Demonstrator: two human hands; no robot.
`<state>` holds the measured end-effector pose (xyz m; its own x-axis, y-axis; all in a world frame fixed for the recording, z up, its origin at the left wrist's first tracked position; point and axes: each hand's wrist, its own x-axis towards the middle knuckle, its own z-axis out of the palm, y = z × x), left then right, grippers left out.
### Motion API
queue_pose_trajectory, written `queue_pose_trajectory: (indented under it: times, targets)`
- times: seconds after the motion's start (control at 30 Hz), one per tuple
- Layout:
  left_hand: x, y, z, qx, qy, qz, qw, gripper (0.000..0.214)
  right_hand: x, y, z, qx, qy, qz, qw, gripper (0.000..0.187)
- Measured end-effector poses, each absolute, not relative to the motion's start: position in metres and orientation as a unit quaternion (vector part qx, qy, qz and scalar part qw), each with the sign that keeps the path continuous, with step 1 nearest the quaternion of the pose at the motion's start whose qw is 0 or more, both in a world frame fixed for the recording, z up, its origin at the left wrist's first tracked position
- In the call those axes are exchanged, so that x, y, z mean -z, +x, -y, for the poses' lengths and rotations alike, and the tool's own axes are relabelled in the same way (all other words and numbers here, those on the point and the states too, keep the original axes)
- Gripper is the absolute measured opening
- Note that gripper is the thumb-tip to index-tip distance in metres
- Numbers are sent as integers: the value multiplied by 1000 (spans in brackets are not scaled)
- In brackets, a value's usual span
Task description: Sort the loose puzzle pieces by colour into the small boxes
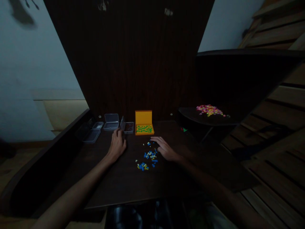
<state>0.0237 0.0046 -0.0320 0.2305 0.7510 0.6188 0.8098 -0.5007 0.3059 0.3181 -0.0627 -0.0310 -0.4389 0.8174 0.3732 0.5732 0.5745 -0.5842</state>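
Note:
Small blue, white and yellow toy bricks (150, 155) lie in loose clusters on the dark tabletop. My right hand (166, 150) reaches in from the right with its fingers stretched out, the tips just above the farthest few bricks. I cannot see anything held in it. Further left, my left hand (117, 145) rests palm down, fingers loosely extended toward the clear plastic boxes. Its fingertips are close to a clear box with dark pieces (129, 127); whether they touch it is not clear. An open orange box (143, 114) behind the bricks contains green pieces (144, 128).
More clear lidded boxes (111, 126) stand open at the back left, one (91, 135) nearer the raised side edge. On a corner shelf (190, 112) to the right sits a pile of pink and yellow pieces (210, 110). A dark panel (133, 63) rises behind the table.

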Motion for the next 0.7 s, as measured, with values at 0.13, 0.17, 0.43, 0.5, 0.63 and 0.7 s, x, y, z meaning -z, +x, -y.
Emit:
queue_pose_trajectory:
  times: [0.13, 0.17, 0.43, 0.5, 0.63, 0.7]
  targets:
    - [20, 25, 17, 389, -800, 457, -1, 24, 29, 318, 67, -241, -427, 814, 313, 55]
    - [18, 27, 21, 372, -823, 428, -30, 25, 28, 318, 67, -248, -433, 810, 307, 53]
    - [8, 47, 40, 189, -942, 218, -171, 61, 31, 317, 64, -229, -430, 829, 276, 58]
    - [9, 46, 41, 164, -950, 196, -182, 79, 33, 316, 63, -226, -432, 831, 269, 57]
    - [12, 44, 39, 134, -950, 203, -195, 83, 36, 317, 62, -221, -429, 827, 287, 50]
    - [12, 45, 39, 127, -948, 213, -200, 78, 38, 317, 61, -223, -429, 823, 298, 48]
